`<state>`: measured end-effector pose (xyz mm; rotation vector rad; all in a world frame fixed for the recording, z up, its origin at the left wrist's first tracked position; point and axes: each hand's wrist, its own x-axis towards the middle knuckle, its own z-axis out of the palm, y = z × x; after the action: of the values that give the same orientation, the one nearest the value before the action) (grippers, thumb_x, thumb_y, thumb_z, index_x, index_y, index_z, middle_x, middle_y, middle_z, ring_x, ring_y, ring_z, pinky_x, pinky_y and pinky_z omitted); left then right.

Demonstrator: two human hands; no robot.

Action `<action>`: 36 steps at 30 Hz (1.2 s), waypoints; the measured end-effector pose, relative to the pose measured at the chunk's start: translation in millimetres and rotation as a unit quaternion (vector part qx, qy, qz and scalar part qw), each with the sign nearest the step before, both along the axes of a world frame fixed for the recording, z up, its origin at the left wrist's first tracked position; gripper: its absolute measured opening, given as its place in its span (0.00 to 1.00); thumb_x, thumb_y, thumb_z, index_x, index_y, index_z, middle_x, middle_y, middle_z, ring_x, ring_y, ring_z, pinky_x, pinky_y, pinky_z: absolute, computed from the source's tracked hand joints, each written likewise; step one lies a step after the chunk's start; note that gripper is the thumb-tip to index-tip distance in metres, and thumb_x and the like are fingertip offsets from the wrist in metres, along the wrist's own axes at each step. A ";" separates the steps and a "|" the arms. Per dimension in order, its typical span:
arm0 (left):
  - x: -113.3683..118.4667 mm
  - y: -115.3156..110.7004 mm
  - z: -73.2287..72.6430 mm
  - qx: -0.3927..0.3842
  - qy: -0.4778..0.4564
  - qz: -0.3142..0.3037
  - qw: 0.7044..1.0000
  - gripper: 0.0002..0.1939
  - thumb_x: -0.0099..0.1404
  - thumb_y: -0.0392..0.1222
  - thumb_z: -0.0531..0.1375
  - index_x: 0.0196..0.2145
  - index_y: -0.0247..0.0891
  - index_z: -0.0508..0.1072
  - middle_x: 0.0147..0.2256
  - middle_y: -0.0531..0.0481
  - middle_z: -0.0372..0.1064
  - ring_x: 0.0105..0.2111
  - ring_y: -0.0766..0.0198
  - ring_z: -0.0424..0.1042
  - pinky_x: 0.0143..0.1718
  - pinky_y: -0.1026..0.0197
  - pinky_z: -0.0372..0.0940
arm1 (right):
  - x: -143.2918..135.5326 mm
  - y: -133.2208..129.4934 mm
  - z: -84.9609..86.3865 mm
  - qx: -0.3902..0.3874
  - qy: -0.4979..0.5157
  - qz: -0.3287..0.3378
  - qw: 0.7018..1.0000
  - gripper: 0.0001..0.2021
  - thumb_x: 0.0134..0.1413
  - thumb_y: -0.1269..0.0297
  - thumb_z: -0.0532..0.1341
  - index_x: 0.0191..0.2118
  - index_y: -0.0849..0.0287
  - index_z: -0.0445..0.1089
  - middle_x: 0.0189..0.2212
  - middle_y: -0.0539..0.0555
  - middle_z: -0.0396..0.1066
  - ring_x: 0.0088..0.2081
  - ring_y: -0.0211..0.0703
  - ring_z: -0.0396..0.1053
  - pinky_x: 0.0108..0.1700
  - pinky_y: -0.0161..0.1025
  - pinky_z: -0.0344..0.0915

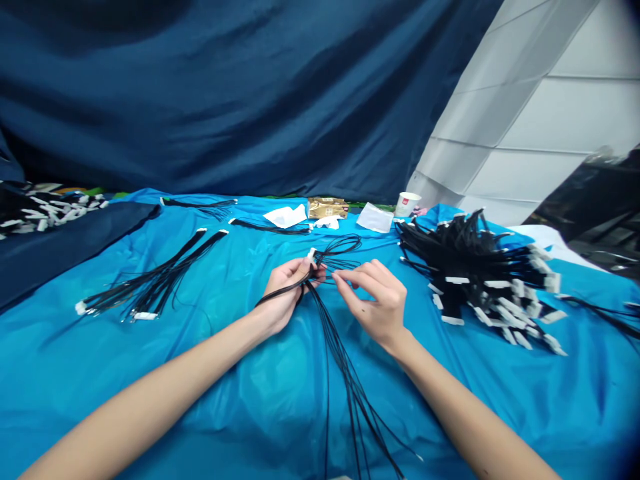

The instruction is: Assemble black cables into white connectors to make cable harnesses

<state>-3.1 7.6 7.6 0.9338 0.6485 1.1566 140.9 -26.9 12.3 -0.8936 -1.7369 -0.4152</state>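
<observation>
"Over a blue sheet (240, 407), near the middle of the view, two bare hands work close together. The left hand (286, 293) has its fingers closed around a bundle of black wires (342, 357); a white connector (312, 254) sticks up above the thumb. Loose strands fan toward the lower edge, and others loop beyond the fingers."

"And the right hand?"

"Just beside it, the right hand (377, 300) has thumb and forefinger narrowed almost to touching, at the thin strands. I cannot tell whether they pinch one."

"What could go wrong?"

"Strands cross one another, so I judge that pulling one could drag or knot its neighbours. A slack left grip might let the bundle slip and spread. The large wire pile (465, 250) lies near the right forearm, and a sideways sweep might snag it."

"What can't you make out?"

"The left fingers hide where the strands gather, so any tie there is unseen. Several ends run off the bottom edge. Another pile (50, 213) is cut off at the far left, and dark shapes at the right edge are too blurred to name."
</observation>
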 end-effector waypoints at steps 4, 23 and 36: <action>1.2 -1.0 -0.2 0.004 0.012 0.000 1.000 0.10 0.52 0.43 0.62 0.26 0.32 0.71 0.29 0.48 0.71 0.33 0.63 0.70 0.39 0.60 0.63 | 1.1 0.5 -1.6 0.011 -0.002 -0.014 1.000 0.03 0.50 0.72 0.60 0.30 0.58 0.70 0.21 0.49 0.69 0.23 0.34 0.62 0.28 0.36 0.58; -5.2 10.0 2.3 -0.130 -0.071 -0.046 0.988 0.10 0.61 0.31 0.53 0.24 0.32 0.70 0.25 0.49 0.69 0.28 0.67 0.70 0.33 0.65 0.65 | 8.3 4.3 -12.6 0.178 -0.257 -0.065 0.948 0.08 0.50 0.69 0.61 0.37 0.51 0.70 0.40 0.46 0.72 0.43 0.40 0.61 0.47 0.43 0.57; -4.1 10.2 3.8 -0.223 -0.058 -0.060 0.971 0.12 0.62 0.29 0.50 0.24 0.31 0.69 0.25 0.47 0.68 0.29 0.66 0.70 0.34 0.64 0.64 | 14.6 17.0 -21.3 0.156 -0.338 0.042 0.927 0.09 0.52 0.75 0.56 0.38 0.61 0.70 0.38 0.51 0.72 0.41 0.35 0.65 0.48 0.41 0.56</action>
<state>-7.3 17.9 11.4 0.5114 0.7080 0.8984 155.5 -9.8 -9.0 -0.4581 -2.2316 -0.9990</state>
